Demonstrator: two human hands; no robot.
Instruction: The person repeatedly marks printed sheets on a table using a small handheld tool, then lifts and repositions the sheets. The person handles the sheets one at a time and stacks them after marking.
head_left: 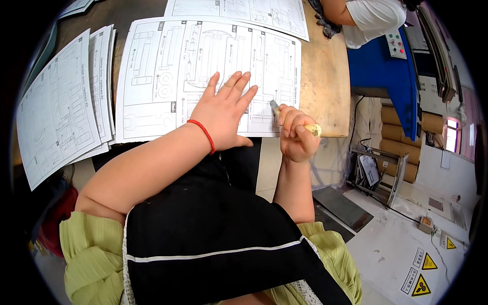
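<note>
A large white sheet printed with line drawings of tools and hardware [147, 96] lies on the wooden tabletop in front of me. My left hand [221, 112], with a red cord round its wrist, rests on the sheet with fingers spread. To its right, my right hand [297, 134] is closed round a hand tool with a yellow rounded handle end [314, 130] and a flat grey metal tip [274, 105]. The tip points at the sheet's lower right part; whether it touches the paper I cannot tell. My fingers hide the middle of the tool.
Stacked printed sheets [56, 112] overlap at the left, and another sheet [244, 11] lies beyond. The wooden tabletop [325, 91] ends at the right. A person in a white top [376, 20] is at the far right, near a blue machine [373, 73]. Brown rolls [399, 147] lie behind a metal rack [378, 175].
</note>
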